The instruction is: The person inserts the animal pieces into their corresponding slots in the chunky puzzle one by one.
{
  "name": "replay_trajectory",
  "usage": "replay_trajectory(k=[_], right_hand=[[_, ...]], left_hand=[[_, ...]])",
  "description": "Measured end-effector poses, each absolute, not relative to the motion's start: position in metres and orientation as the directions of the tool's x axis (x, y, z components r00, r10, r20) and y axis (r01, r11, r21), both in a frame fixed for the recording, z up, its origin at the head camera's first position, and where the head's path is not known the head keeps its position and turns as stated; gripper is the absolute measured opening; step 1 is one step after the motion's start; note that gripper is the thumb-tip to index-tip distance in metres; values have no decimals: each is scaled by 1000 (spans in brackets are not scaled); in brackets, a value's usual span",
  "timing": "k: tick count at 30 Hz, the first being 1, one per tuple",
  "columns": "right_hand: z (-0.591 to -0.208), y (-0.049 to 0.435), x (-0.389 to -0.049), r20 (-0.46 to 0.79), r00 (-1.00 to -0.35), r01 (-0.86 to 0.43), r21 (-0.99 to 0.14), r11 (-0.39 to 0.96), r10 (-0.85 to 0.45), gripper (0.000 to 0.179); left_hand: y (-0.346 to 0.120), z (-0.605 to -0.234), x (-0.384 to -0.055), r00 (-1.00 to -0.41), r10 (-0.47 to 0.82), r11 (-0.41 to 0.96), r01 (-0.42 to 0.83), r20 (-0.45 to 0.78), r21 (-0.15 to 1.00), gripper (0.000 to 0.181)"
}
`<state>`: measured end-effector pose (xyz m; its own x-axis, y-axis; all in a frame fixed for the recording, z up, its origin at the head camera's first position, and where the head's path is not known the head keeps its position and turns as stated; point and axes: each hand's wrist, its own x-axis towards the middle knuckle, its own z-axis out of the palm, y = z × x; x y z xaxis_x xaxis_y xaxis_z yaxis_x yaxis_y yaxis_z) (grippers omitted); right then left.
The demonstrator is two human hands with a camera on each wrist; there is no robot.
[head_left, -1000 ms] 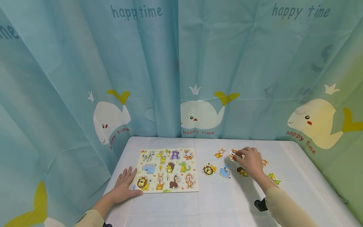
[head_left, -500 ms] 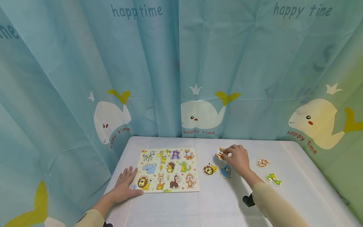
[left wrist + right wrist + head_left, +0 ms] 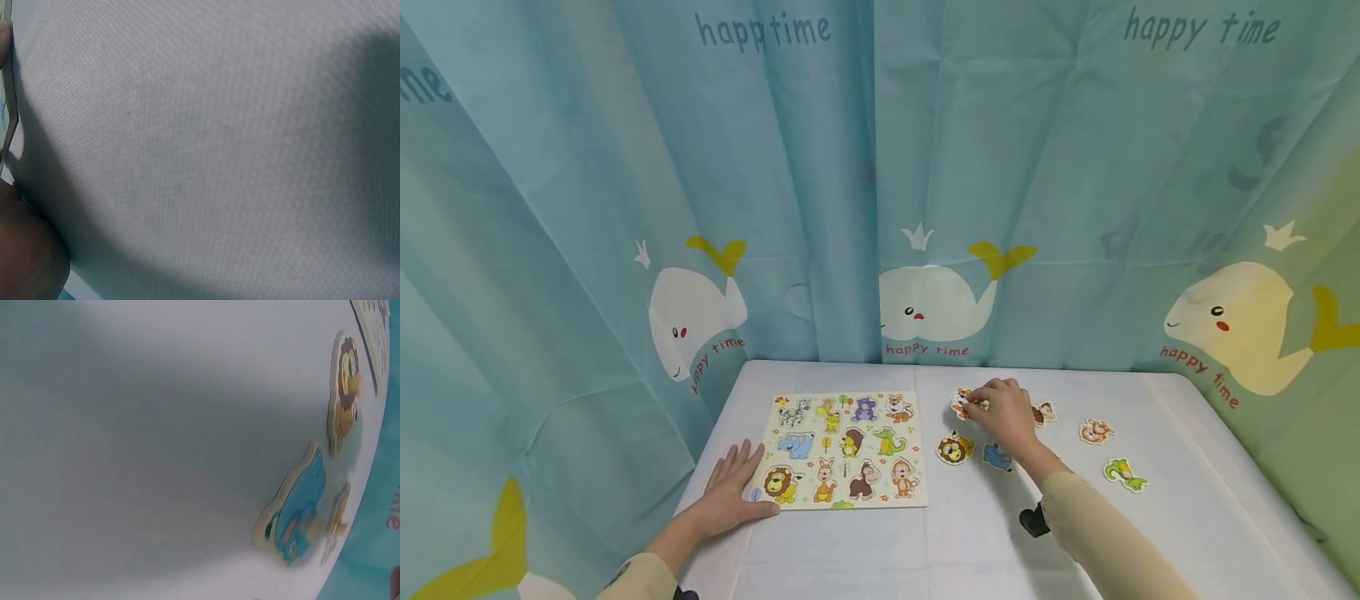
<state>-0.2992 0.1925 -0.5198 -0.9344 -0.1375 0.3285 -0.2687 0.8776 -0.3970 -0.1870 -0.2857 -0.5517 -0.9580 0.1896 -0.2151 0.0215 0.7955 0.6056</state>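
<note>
My right hand point(image 3: 1011, 417) pinches a tiger puzzle piece point(image 3: 959, 403) between thumb and fingers, to the right of the animal puzzle board point(image 3: 920, 487). Spread straight, the fingers of my left hand point(image 3: 728, 493) lie along the board's left edge, its thumb at the front left corner. That edge and part of the hand point(image 3: 31, 256) show at the border of the left wrist view. Below the tiger lie a lion piece point(image 3: 954, 449) and a blue elephant piece point(image 3: 997, 457), partly covered by my right hand. Small knobs stand on these pieces in the right wrist view.
Farther right on the white table point(image 3: 850, 554) are a brown gorilla piece point(image 3: 1043, 413), a monkey piece point(image 3: 1096, 431) and a green crocodile piece point(image 3: 1124, 475). My right forearm hides part of the tabletop. A blue whale-print curtain point(image 3: 820, 250) hangs behind the table.
My right hand has carried the tiger piece leftward, past the kangaroo's spot, toward the board. The gorilla piece has come into view behind the hand. My left hand stays put.
</note>
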Motion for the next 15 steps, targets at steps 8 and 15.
replay_trajectory(k=[8, 15], right_hand=[[-523, 173, -308, 333, -928, -295, -387, 874, -165, 12], [-525, 159, -312, 318, -930, -300, -375, 877, -182, 13]], left_hand=[[-287, -554, -188, -958, 185, 798, 17, -218, 602, 117], [-288, -556, -189, -957, 189, 796, 18, -220, 606, 116]])
